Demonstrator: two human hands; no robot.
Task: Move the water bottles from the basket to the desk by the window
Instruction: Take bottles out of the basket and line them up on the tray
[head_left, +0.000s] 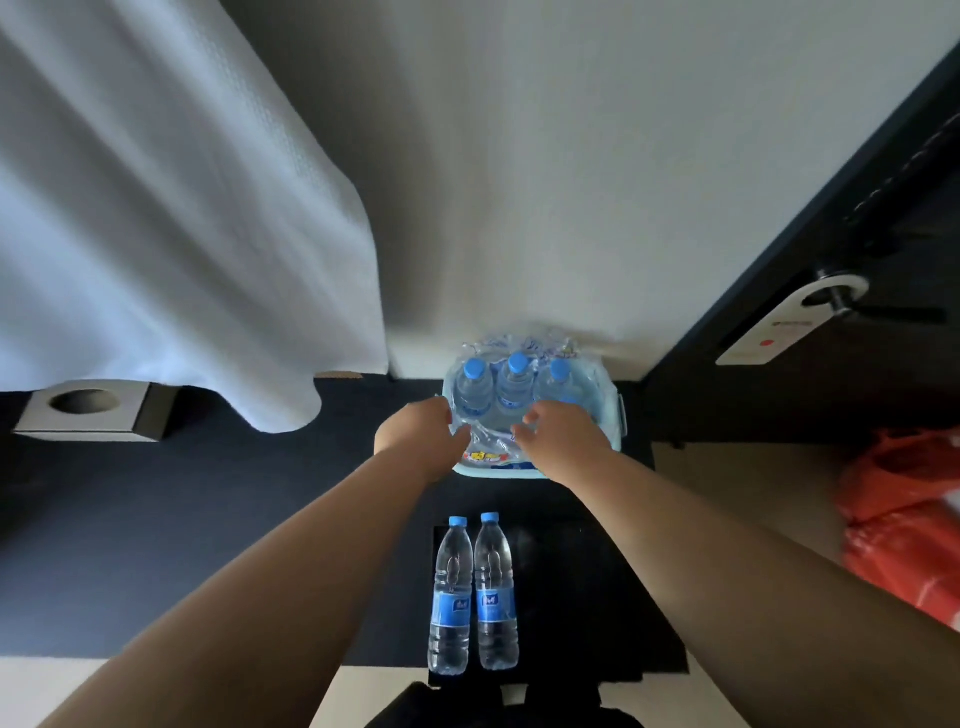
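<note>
**Both hands at the wrapped bottles in the basket**

Across the far side, a pale wall (519, 156). Down the left, a white textured curtain (156, 234), hem hanging over a dark blue surface (208, 519). On the right, a dark door (883, 249) with a lever handle (852, 306) and a white door hanger (769, 338) marked with a red dot. Low on the right, blurred, an orange-red plastic bag (904, 530).

Nearest the camera, a black mat (571, 597) bearing a pair of loose water bottles (451, 597), side by side and touching, blue caps pointing toward the basket; standing or lying, impossible to tell.

At the left, beside the curtain's edge, a grey square block (88, 410) with a round hole.

Against the foot of the wall, just beyond the mat, a light-blue plastic basket (618, 415). Inside it, three blue-capped water bottles (472, 389) in a row, upright, bundled in clear plastic wrap (493, 441).

At the basket's near side, both bare forearms stretched forward. Left hand (421, 431) with fingers curled into the wrap beside the leftmost bottle, pinching it. Right hand (561, 436) with fingers bent down, tips at the wrap; clamped on it or only touching, impossible to tell.
</note>
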